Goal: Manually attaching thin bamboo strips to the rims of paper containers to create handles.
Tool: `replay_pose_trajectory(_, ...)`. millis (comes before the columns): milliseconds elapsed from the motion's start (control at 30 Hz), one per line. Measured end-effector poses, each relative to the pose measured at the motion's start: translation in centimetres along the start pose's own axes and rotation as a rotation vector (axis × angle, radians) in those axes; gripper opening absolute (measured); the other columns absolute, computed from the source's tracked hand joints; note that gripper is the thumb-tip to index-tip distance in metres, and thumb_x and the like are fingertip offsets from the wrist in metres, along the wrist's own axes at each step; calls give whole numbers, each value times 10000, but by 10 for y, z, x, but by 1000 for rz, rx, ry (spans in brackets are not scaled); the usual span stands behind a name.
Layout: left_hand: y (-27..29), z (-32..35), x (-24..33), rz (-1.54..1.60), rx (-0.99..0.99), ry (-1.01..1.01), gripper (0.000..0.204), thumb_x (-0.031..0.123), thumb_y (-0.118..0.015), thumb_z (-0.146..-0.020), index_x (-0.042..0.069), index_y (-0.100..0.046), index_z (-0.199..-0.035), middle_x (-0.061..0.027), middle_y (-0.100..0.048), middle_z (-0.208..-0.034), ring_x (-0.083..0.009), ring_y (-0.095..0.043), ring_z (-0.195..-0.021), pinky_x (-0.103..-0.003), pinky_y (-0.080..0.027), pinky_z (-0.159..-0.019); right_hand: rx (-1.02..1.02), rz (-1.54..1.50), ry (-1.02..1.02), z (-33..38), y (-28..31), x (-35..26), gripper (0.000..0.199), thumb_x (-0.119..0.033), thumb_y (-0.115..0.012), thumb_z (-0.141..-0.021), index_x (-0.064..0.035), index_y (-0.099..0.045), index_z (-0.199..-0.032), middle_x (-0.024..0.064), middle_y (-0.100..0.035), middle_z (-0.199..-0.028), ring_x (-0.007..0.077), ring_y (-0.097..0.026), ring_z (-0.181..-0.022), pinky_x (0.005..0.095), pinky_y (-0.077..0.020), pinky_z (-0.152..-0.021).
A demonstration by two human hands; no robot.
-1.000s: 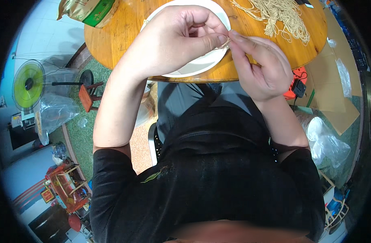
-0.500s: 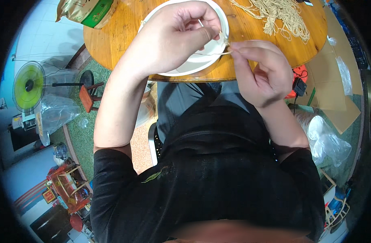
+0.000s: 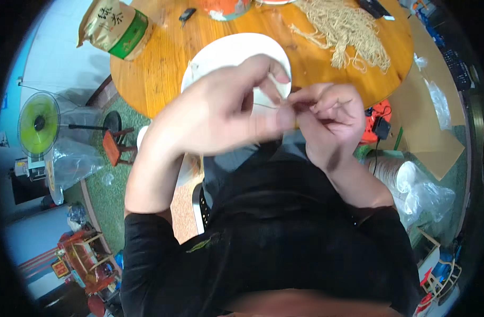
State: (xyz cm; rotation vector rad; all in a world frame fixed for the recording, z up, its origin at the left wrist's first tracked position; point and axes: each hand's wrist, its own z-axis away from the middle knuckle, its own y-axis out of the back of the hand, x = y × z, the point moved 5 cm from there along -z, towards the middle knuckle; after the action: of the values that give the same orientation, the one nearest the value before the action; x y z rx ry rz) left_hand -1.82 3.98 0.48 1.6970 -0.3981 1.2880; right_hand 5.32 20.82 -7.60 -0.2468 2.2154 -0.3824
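From my end: left hand (image 3: 226, 111) is motion-blurred, thumb sticking out apart from the curled fingers; I can't tell whether the fingertips pinch anything. Right hand (image 3: 334, 113) has thumb and forefinger pointing at the left one, other fingers curled loosely; tips sit close together, grip on anything unclear to me. Pale thin strand (image 3: 278, 89) shows between the hands, by the left fingers, over the right part of a white round dish (image 3: 215, 58); its ends are hidden.

Dish is on a round wooden table (image 3: 157, 79). I get a tangled tan cord heap (image 3: 353, 37) to the right, past the hands. Beige pouch with green band (image 3: 115, 26) stands far left; small dark object (image 3: 187, 15) lies near it, kind unclear. Orange container (image 3: 226, 6) is cut off at top.

Off the table, I have a green-bladed fan (image 3: 38, 122) and reddish wooden stool (image 3: 115, 145) on the left, flattened cardboard (image 3: 432, 142) and clear plastic bag (image 3: 429, 198) on the right.
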Motion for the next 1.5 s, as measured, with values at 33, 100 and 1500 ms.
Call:
replay_pose_trajectory(33,5,2,15,-234,-40,-76,720,331,-946,-867,51,-605,-1436,3,-698,-1021,-100,-632,-784,-295,-520,-657,21,7,-41,-4,3,-1,350,211,-714,-945,-21,-509,-1109,195,-733,-1117,188,-754,-1018,322,-622,-925)
replay_pose_trajectory(100,1,11,25,-462,-31,-21,777,319,-971,-826,94,-611,-1477,-37,-699,-943,-181,-647,-701,-325,-534,-646,-38,-5,-13,-10,2,-4,335,203,-722,-947,-2,-536,-1137,216,-747,-1144,196,-765,-1048,313,-631,-915)
replay_pose_trajectory(1500,-5,-2,-124,-298,713,-98,539,204,-870,-923,-29,-628,-1344,-244,-645,-1349,-436,-624,-1299,-476,-514,-1119,-94,1357,46,-404,63,79,674,-545,-866,-885,5,-770,-1264,293,-714,-1364,405,-691,-1267,458,-540,-1105)
